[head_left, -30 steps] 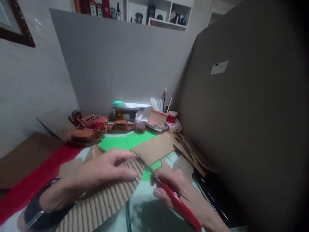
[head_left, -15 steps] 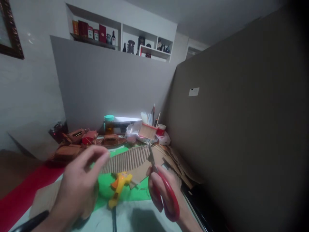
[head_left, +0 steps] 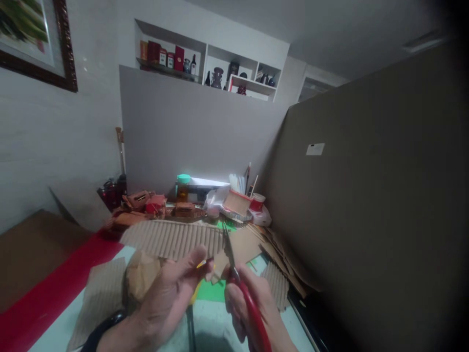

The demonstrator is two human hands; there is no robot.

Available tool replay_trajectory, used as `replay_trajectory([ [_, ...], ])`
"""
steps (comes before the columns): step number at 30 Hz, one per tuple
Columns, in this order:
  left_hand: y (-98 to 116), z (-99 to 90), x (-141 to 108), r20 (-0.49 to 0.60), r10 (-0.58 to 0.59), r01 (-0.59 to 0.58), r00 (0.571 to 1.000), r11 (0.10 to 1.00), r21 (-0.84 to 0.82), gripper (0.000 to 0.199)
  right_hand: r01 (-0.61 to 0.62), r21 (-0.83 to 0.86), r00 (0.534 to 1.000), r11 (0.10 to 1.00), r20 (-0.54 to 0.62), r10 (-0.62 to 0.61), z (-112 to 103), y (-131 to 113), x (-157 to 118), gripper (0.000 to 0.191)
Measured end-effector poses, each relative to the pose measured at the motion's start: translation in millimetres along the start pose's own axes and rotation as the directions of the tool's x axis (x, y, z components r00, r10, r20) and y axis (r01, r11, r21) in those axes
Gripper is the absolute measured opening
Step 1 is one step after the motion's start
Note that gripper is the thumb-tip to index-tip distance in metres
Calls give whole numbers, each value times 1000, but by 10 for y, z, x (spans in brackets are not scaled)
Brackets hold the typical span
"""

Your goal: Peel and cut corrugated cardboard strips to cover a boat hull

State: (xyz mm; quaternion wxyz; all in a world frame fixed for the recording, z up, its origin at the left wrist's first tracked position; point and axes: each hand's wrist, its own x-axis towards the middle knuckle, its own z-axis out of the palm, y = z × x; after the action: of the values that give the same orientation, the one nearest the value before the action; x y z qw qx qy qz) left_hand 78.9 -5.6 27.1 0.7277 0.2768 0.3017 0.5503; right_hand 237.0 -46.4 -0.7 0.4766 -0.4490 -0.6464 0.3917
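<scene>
My right hand (head_left: 251,298) is closed on scissors (head_left: 231,254) with red handles, their blades pointing up and away from me. To its left is my left hand (head_left: 174,288), thumb and forefinger apart with a gap between them; nothing shows in it. Behind both hands lies a long strip of corrugated cardboard (head_left: 176,239), its right end close to the blades. A flat cardboard piece (head_left: 245,244) lies beyond the scissors. Mostly hidden by my left hand is a yellow glue gun (head_left: 196,293), above a green sheet (head_left: 212,292).
Corrugated cardboard (head_left: 98,293) and a rounded brown object (head_left: 142,274) lie at left. Cardboard scraps (head_left: 286,259) are stacked at right. Brown models (head_left: 186,210), a teal-lidded jar (head_left: 183,188) and a red-and-white tub (head_left: 257,201) stand along the back. Grey panels (head_left: 198,127) enclose the table.
My left hand has moved right, closer to the scissors, and its fingers have spread. The corrugated strip now extends farther left, over the green sheet. The view has turned slightly left.
</scene>
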Motion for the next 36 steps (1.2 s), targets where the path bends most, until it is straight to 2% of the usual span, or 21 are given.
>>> replay_trajectory([
  [2,0,-9,-11,-16,-2,2,1000,1000,-9,24,30,-95,999,995,31,-28,-23,-5,-5,41],
  [6,-17,-25,-21,-34,82,-82,996,997,-7,12,88,-243,995,966,67,-74,-80,-54,-8,51],
  [8,-18,-26,-25,-24,92,-92,995,996,6,11,104,-268,993,958,78,-86,-88,-74,-20,58],
  [11,-16,-18,-36,-8,92,-92,996,996,17,10,58,-272,996,960,87,-36,-58,-77,-56,61],
  [13,-24,-8,-46,2,89,-89,996,996,22,11,32,-286,998,958,64,-14,-23,-63,-78,59],
  [18,-73,-7,-69,50,63,-64,997,998,26,5,46,-371,996,927,-59,-73,31,-32,-64,44],
  [20,-88,-20,-76,77,35,-38,996,999,37,5,58,-361,993,931,-74,-90,25,-44,-40,40],
  [25,-86,-56,-76,113,-6,-4,994,996,93,14,67,-330,996,941,-27,-81,-51,-136,-28,29],
  [29,-60,-70,-62,96,-33,17,995,987,162,16,17,-371,999,928,31,-6,-146,-210,-74,31],
  [36,44,-58,-44,103,0,-31,995,955,295,21,62,-458,993,887,122,-6,-267,-301,-71,32],
])
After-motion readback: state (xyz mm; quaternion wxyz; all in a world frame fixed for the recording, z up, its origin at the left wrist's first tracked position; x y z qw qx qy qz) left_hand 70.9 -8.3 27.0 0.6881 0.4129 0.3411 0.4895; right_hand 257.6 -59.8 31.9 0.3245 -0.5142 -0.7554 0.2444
